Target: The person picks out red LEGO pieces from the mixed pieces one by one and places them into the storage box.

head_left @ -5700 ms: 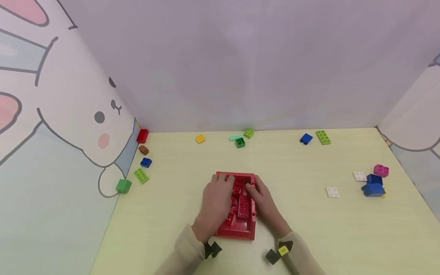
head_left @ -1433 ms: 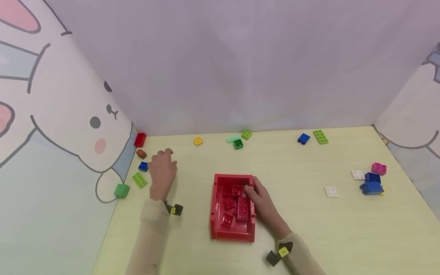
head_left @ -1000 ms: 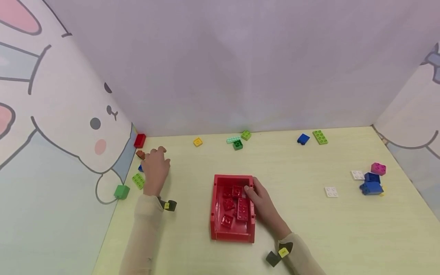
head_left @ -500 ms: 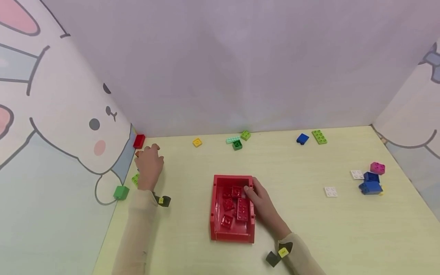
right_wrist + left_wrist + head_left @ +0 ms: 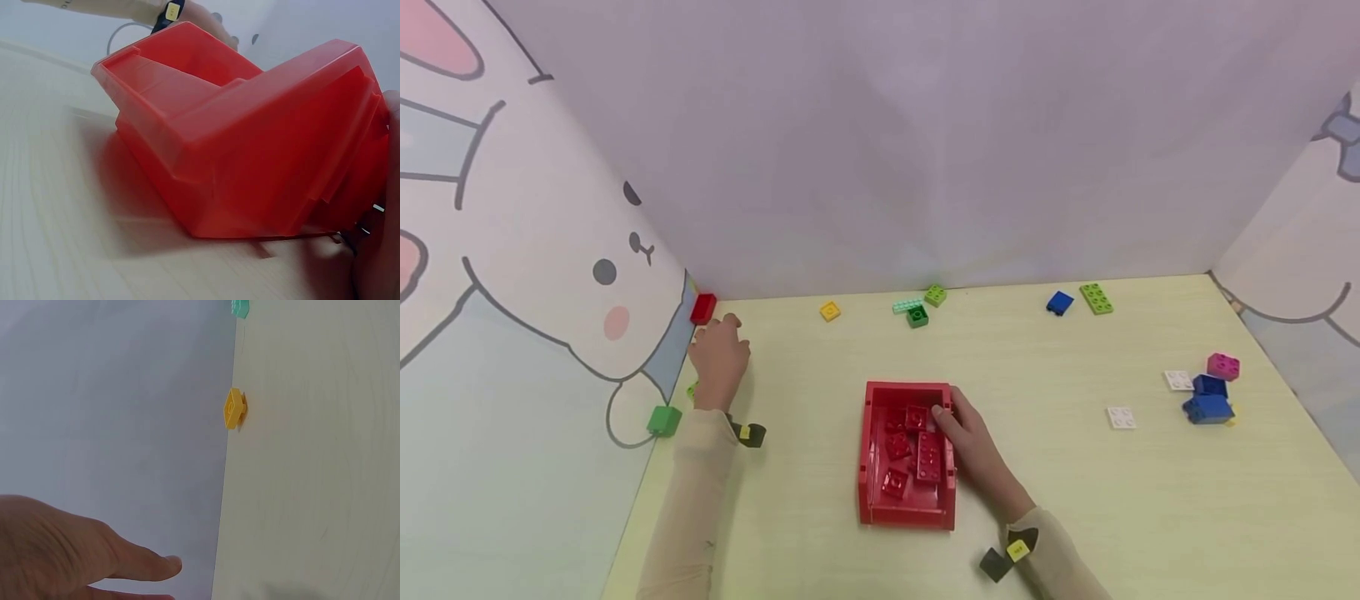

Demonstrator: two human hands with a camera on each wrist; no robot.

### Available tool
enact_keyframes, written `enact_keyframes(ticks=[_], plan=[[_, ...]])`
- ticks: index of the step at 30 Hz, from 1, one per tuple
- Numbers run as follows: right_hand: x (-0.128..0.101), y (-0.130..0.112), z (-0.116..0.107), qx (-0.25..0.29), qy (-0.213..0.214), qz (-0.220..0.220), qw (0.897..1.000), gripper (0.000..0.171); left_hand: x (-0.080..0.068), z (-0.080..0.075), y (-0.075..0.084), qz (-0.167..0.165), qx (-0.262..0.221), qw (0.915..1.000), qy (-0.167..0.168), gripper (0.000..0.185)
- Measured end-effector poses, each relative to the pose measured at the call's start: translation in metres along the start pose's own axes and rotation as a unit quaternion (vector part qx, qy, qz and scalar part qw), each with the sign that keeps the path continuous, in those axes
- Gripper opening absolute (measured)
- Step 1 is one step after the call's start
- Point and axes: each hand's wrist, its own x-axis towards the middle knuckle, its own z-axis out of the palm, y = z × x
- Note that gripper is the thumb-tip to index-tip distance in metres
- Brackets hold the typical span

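My left hand [image 5: 720, 358] is over the left edge of the table, thumb and fingers extended with nothing seen between them. It hides the brown and blue bricks there. Just past its fingertips sits a red brick [image 5: 703, 309]; a lime brick [image 5: 692, 390] peeks out beside the wrist. In the left wrist view the thumb [image 5: 147, 562] points out straight. My right hand [image 5: 977, 442] grips the right wall of a red open box [image 5: 907, 518], thumb hooked over the rim. Several red bricks [image 5: 928, 457] lie inside. The right wrist view shows the box [image 5: 250, 144] from close up.
A green brick [image 5: 664, 421] stands against the left wall. Along the back lie a yellow brick [image 5: 830, 311], several green pieces [image 5: 917, 316], a blue brick [image 5: 1060, 302] and a lime brick [image 5: 1097, 298]. White [image 5: 1122, 417], blue [image 5: 1208, 409] and pink [image 5: 1223, 365] bricks are at right.
My left hand has left the red box and moved to the left edge of the table, covering the blue brick and then the brown one. The right hand stays on the box.
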Motion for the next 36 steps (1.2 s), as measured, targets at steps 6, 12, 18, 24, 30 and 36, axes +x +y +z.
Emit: enact_keyframes(ticks=[6,12,18,24,30,36], plan=[[0.001,0.003,0.000,-0.001,-0.001,-0.001,1.000,0.046,0.002,0.000,0.000,0.003,-0.003,1.0000,-0.007,0.036],[0.001,0.002,0.000,0.001,-0.004,-0.007,1.000,0.045,0.006,-0.001,-0.002,0.010,-0.016,0.9998,0.005,0.035],[0.002,0.003,-0.001,0.004,-0.006,-0.010,1.000,0.042,0.011,-0.003,-0.007,0.022,-0.020,0.9994,0.017,0.036],[0.002,0.004,-0.001,0.004,-0.007,-0.012,1.000,0.042,0.013,-0.005,-0.007,0.025,-0.025,0.9993,0.013,0.037],[0.002,0.003,-0.001,0.005,-0.003,-0.007,1.000,0.042,0.016,-0.005,-0.007,0.023,-0.029,0.9993,0.008,0.037],[0.001,0.002,0.000,0.007,-0.003,0.001,1.000,0.042,0.020,-0.002,-0.011,0.028,-0.029,0.9992,0.009,0.036]])
